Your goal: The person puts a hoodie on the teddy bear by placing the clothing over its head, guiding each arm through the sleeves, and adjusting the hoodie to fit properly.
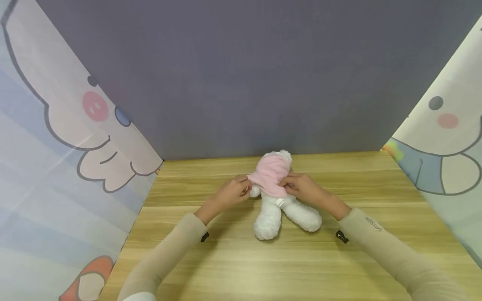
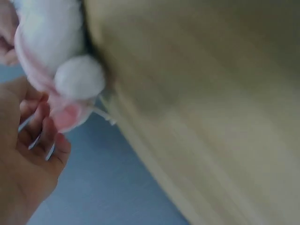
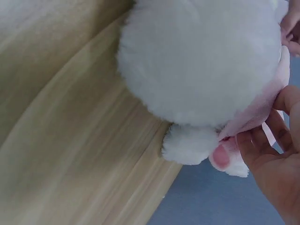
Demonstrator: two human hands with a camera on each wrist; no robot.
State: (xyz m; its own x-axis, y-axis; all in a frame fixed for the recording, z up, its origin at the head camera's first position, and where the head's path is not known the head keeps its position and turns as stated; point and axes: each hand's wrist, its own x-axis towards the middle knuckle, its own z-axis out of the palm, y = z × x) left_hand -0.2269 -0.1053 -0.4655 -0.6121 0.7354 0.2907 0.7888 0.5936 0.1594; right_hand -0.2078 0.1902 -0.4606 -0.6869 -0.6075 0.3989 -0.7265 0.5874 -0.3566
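Note:
A white plush toy lies on the wooden table with its two legs toward me and a small white label between them. Pink clothing covers its upper part. At the left edge of the pink cloth, my left hand pinches a corner and draws it out sideways. Thumb and fingers of my right hand pinch the cloth on the other side. A white furry paw shows beside the pink cloth in the left wrist view. In the right wrist view, white fur fills the top.
A dark grey panel stands behind the table, close past the toy's far end. Cartoon-printed cloths hang on the left and right. Black straps hang below both wrists.

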